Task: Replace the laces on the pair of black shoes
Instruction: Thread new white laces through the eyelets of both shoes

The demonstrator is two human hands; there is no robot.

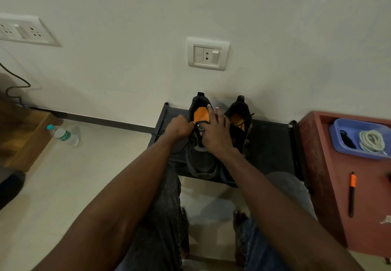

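Both forearms reach forward to 2 black shoes on dark rack [273,141] against wall. Left shoe [201,160]: left hand [178,127] fisted at collar, pinching something unclear; right hand [215,135] spread over tongue, fingers straight. Right shoe [241,122] just beside. Blue tray [336,131] holds white lace coil [371,140].
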